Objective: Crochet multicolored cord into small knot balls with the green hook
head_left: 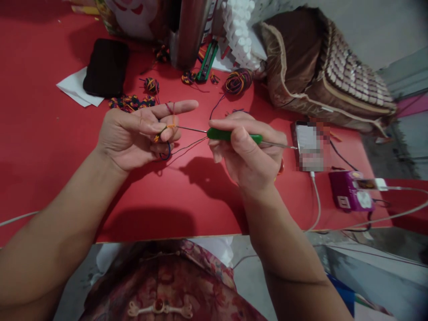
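Note:
My right hand (252, 147) grips a crochet hook by its green handle (219, 134), with the thin metal shaft pointing left. The hook's tip meets a small piece of orange and dark crochet work (160, 133), pinched between the thumb and fingers of my left hand (133, 133). Multicoloured yarn (170, 107) loops round my outstretched left index finger. A dark blue strand (164, 154) hangs by the lower fingers and runs right, towards my right hand. Beyond my hands lies a ball of multicoloured yarn (238, 81), its strand trailing down.
Finished-looking yarn pieces (130, 102) and a smaller yarn ball (151, 84) lie behind my left hand, near a black phone (106, 67). A green box cutter (207, 61) leans by a metal flask (190, 31). At right are a brown bag (301, 58), a charging phone (308, 145) and a purple box (349, 191).

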`<state>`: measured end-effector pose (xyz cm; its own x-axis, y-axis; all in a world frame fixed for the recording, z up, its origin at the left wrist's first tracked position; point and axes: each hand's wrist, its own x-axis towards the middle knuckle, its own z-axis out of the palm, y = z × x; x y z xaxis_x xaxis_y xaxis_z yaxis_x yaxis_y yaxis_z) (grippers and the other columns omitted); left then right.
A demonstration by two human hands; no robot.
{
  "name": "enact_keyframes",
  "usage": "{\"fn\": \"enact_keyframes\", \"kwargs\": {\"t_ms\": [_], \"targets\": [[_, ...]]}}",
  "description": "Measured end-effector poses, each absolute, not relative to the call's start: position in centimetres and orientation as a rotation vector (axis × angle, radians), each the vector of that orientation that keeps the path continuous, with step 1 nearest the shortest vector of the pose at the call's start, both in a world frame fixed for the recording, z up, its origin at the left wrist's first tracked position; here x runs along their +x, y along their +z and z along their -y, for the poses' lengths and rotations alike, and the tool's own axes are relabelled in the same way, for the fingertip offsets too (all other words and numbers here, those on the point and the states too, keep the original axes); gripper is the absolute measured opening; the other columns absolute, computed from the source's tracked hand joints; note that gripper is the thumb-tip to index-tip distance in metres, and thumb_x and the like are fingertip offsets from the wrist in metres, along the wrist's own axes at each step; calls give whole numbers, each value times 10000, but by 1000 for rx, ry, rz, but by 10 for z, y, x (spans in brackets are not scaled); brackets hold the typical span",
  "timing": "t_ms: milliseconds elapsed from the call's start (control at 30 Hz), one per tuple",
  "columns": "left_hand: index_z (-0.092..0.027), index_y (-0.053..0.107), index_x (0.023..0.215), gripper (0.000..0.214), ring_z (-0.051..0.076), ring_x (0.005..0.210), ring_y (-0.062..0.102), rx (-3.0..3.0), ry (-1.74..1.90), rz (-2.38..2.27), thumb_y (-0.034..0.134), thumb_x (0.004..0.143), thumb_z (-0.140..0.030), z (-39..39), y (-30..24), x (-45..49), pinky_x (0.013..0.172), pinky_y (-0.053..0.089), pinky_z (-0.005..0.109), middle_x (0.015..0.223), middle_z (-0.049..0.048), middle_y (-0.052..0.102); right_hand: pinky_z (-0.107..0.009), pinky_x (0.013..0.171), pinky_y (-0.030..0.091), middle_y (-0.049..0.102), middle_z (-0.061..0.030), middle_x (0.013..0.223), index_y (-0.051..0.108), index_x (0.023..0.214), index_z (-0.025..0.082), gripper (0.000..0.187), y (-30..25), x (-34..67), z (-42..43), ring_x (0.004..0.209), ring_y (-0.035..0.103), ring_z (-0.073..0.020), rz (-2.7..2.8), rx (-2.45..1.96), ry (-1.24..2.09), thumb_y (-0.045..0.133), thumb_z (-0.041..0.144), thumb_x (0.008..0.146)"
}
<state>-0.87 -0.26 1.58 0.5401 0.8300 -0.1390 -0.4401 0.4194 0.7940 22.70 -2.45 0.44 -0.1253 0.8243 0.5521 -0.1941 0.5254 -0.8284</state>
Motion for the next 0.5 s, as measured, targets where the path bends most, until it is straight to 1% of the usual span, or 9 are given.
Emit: {"fn": "enact_keyframes", "kwargs": {"t_ms": [67, 133, 200, 233, 300, 367, 433, 500], "targets": [[-188, 866, 1234, 536, 143, 587, 542, 812, 893, -610, 849, 698, -187, 4, 17, -7, 510, 373, 281, 694, 2, 645, -281, 413, 537, 823, -16, 803, 954, 1099, 378, 156, 3, 223, 21, 513, 636, -130, 1408, -547, 1014, 824, 413, 1020], [-205, 862, 1245, 530, 157, 635, 636, 834, 986, -641, 908, 719, -156, 7, 18, -4, 557, 443, 287, 718, -9, 685, -281, 399, 528, 826, 0, 772, 951, 1091, 394, 150, 0, 218, 20, 453, 589, -118, 1371, -533, 1054, 835, 443, 1010], [-246, 856, 1251, 542, 175, 713, 713, 873, 1101, -694, 966, 732, -134, 11, 18, 2, 587, 481, 281, 742, -16, 721, -293, 435, 563, 832, 14, 774, 940, 1111, 417, 157, -5, 213, 21, 434, 577, -115, 1335, -557, 1049, 832, 477, 1014], [-272, 852, 1252, 546, 181, 750, 735, 896, 1153, -728, 980, 742, -125, 13, 18, 6, 598, 490, 275, 755, -20, 739, -299, 464, 585, 834, 18, 790, 931, 1126, 427, 166, -7, 211, 23, 448, 596, -119, 1320, -595, 1018, 816, 497, 1029], [-297, 850, 1253, 544, 168, 768, 736, 916, 1253, -782, 977, 761, -103, 19, 18, 16, 617, 502, 264, 778, -29, 768, -327, 557, 646, 839, 15, 848, 910, 1156, 414, 193, -10, 207, 28, 514, 663, -135, 1321, -696, 925, 765, 510, 1073], [-288, 851, 1247, 525, 153, 745, 713, 904, 1289, -820, 961, 779, -79, 24, 17, 25, 636, 510, 261, 791, -30, 780, -356, 655, 682, 840, 4, 899, 892, 1195, 375, 208, -11, 204, 34, 589, 714, -146, 1384, -759, 768, 714, 448, 1115], [-287, 859, 1211, 489, 137, 710, 684, 850, 1304, -847, 947, 782, -69, 29, 18, 32, 623, 502, 249, 777, -41, 773, -379, 760, 696, 822, -2, 874, 882, 1234, 343, 222, -9, 202, 40, 677, 749, -163, 1495, -781, 565, 685, 344, 1129], [-288, 873, 1147, 444, 118, 649, 627, 779, 1282, -842, 945, 767, -69, 31, 18, 35, 576, 471, 233, 744, -52, 756, -397, 866, 695, 796, -3, 829, 864, 1298, 361, 277, -7, 200, 44, 797, 781, -193, 1601, -800, 390, 664, 275, 1127]]}}
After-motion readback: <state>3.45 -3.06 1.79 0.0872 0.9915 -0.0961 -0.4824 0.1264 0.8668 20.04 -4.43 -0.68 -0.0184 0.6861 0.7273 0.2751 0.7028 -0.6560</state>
